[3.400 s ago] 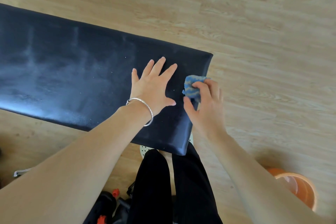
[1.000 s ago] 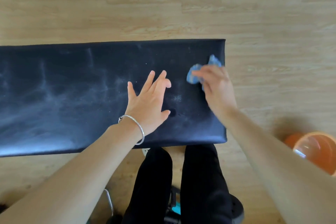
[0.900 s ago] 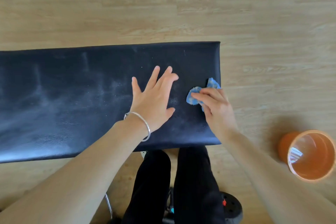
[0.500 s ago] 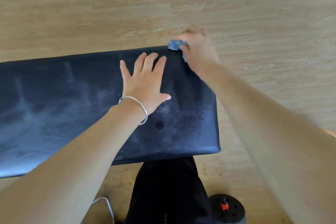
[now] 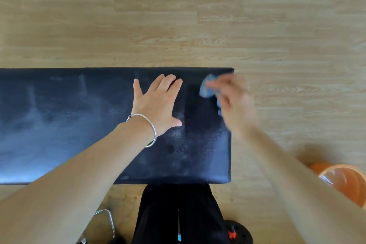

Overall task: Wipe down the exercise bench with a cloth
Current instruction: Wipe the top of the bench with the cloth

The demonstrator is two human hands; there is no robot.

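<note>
The black padded exercise bench (image 5: 69,121) runs across the view from the left edge, and pale dusty smears cover its top. My left hand (image 5: 158,103) lies flat on the pad with fingers spread, a silver bangle on the wrist. My right hand (image 5: 231,101), blurred by motion, grips a small blue cloth (image 5: 208,88) against the pad near the bench's far right corner. The strip under the cloth looks darker than the smeared pad.
An orange bucket (image 5: 344,182) stands on the wooden floor at the lower right. A black weight plate with a red part (image 5: 237,232) and a metal tube frame (image 5: 109,222) lie by my black-trousered legs (image 5: 178,214). Open floor beyond the bench.
My right hand has drawn the cloth from the bench's far edge back toward me and to the right end. The left hand stays flat on the pad.
</note>
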